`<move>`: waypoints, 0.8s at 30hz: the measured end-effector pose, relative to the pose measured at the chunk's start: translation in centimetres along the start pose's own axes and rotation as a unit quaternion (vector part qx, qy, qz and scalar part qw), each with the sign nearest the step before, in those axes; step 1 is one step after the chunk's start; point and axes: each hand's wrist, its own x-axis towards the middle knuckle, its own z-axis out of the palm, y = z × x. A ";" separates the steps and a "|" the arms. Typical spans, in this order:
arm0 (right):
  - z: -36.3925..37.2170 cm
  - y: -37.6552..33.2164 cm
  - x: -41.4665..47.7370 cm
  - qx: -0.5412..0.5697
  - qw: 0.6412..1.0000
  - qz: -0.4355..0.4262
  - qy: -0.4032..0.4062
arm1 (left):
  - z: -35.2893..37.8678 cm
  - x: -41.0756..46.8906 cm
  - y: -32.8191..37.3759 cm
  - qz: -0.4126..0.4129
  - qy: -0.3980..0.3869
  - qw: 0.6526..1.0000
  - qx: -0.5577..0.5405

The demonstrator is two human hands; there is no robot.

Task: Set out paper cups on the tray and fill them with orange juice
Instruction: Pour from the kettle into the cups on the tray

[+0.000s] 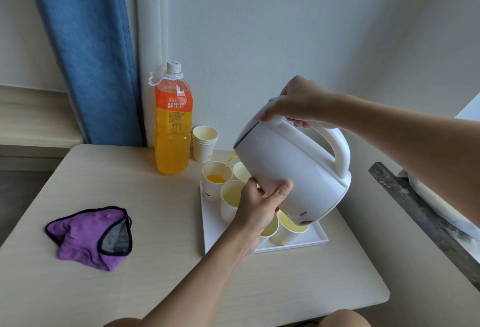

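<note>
On the tray (298, 242), orange juice (215, 178) is being poured from a white kettle (291, 165) into a paper cup (210, 193). The kettle is being gripped by the right hand (298, 100) and the left hand (259, 204).

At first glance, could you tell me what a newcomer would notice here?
The white kettle at centre, tilted by the right hand on its handle and left hand under its body, pours juice into a paper cup on the tray. A juice bottle stands behind; a purple cloth lies left.
</note>
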 end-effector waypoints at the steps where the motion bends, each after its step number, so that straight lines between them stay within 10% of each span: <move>1: 0.0 0.0 0.0 -0.001 1.000 0.000 0.000 | 0.0 0.0 0.0 -0.002 0.001 1.000 0.000; 24: -0.2 -0.3 -0.3 -0.003 1.000 -0.004 0.003 | -0.1 0.1 0.1 -0.002 -0.002 1.000 0.003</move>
